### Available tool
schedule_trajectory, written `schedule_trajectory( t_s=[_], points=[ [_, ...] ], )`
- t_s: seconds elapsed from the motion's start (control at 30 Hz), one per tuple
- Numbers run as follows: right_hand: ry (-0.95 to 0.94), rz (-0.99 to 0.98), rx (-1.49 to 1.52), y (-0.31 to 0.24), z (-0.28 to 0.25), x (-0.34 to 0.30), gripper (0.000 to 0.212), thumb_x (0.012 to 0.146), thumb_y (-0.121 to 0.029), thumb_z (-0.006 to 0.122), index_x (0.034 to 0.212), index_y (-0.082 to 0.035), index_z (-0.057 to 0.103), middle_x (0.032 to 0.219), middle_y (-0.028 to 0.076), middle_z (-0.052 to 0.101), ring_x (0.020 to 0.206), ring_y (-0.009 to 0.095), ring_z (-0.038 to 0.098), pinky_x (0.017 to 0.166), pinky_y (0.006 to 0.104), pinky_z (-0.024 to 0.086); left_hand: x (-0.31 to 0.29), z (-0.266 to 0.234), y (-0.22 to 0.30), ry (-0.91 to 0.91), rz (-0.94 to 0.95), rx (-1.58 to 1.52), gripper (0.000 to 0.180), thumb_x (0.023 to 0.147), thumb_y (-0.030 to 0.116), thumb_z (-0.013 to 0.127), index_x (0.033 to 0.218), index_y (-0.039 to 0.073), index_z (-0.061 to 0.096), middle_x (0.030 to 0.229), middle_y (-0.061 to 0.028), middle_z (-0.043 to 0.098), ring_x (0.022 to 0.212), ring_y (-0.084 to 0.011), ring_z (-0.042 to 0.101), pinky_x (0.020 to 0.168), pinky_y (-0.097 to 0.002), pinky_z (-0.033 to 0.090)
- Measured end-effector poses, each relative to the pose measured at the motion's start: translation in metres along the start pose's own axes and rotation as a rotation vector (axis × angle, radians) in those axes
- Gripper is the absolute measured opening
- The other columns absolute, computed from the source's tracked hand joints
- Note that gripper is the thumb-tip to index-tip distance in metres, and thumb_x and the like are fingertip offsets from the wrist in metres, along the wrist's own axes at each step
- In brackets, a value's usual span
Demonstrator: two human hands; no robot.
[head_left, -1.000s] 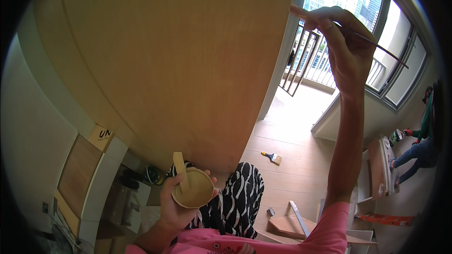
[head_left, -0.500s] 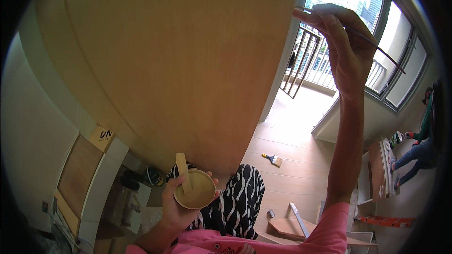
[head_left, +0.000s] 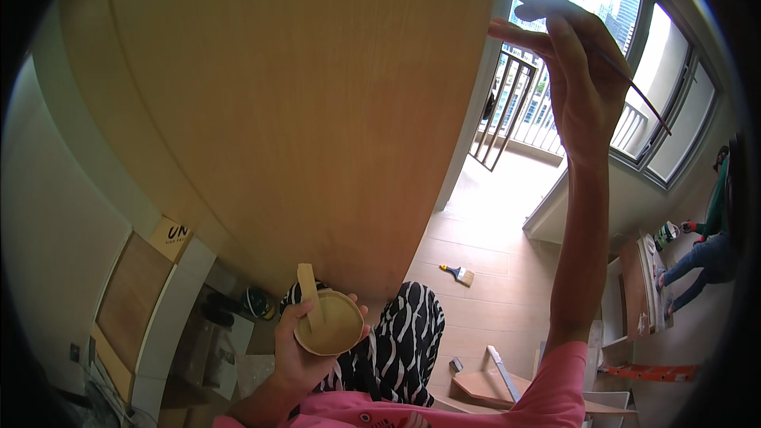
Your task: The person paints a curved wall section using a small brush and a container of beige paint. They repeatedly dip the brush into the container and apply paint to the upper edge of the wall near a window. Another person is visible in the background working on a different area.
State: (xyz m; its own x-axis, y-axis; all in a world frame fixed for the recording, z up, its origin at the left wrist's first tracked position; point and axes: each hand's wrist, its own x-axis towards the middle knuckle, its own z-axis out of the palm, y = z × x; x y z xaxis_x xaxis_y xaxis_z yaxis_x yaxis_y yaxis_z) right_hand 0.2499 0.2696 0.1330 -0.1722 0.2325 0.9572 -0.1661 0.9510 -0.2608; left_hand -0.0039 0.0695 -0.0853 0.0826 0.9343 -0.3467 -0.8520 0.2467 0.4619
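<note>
High at the right, my right hand (head_left: 583, 71) pinches a thin artist's paintbrush (head_left: 652, 109). The brush's tip points at the edge of a large wooden panel (head_left: 293, 111), and one outstretched finger reaches that same edge. Whether the bristles touch the wood I cannot tell. Low in front of my lap, my left hand (head_left: 297, 345) grips a shallow round cup (head_left: 337, 325) with tan contents. A flat wooden stick (head_left: 307, 285) stands in the cup, and my left thumb presses against it.
A wide flat paintbrush (head_left: 457, 275) lies on the floor right of my knees. Beyond the panel are a railing (head_left: 507, 107) and windows. At the far right a person (head_left: 713, 230) stands on a wooden platform (head_left: 636, 289); an orange ladder (head_left: 654, 372) lies below. Boards (head_left: 483, 384) rest near my right side.
My right hand has shifted slightly up and left, and the brush with it; its fingers are spread further apart at the panel's edge. The left hand and cup have barely moved.
</note>
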Motion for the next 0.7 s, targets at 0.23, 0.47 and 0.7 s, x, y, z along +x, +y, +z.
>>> schedule_trajectory(
  t_s=[0.23,0.47,0.7],
  points=[
    [-0.057,-0.031,-0.053,0.007,-0.007,-0.001,0.021,0.095,-0.01,0.061,0.109,0.005,0.066,0.099,0.016,0.07,0.089,0.032,0.072,0.077,0.0354,0.059,-0.001,0.001,-0.001,0.001,0.004,-0.003,0.044,0.087,0.035,0.055,0.118,0.004,0.056,0.12,-0.0173,0.058,0.116,-0.0364,0.055,0.096,-0.0523,0.047],
    [0.019,0.015,-0.087,0.001,0.002,-0.001,0.018,0.094,-0.01,0.062,0.105,0.004,0.068,0.096,0.015,0.07,0.089,0.028,0.073,0.077,0.0317,0.057,-0.001,0.0,0.0,0.007,0.002,0.0,0.043,0.087,0.035,0.055,0.118,0.005,0.056,0.12,-0.0171,0.058,0.116,-0.036,0.055,0.096,-0.0524,0.047],
    [-0.003,0.095,-0.177,0.005,-0.006,-0.014,0.013,0.092,-0.002,0.061,0.099,0.002,0.07,0.086,0.009,0.072,0.077,0.012,0.067,0.064,0.0219,0.048,-0.003,0.001,0.0,0.023,-0.003,-0.003,0.041,0.087,0.035,0.055,0.116,0.006,0.058,0.121,-0.0172,0.059,0.117,-0.0363,0.054,0.097,-0.0531,0.046]
  ],
)
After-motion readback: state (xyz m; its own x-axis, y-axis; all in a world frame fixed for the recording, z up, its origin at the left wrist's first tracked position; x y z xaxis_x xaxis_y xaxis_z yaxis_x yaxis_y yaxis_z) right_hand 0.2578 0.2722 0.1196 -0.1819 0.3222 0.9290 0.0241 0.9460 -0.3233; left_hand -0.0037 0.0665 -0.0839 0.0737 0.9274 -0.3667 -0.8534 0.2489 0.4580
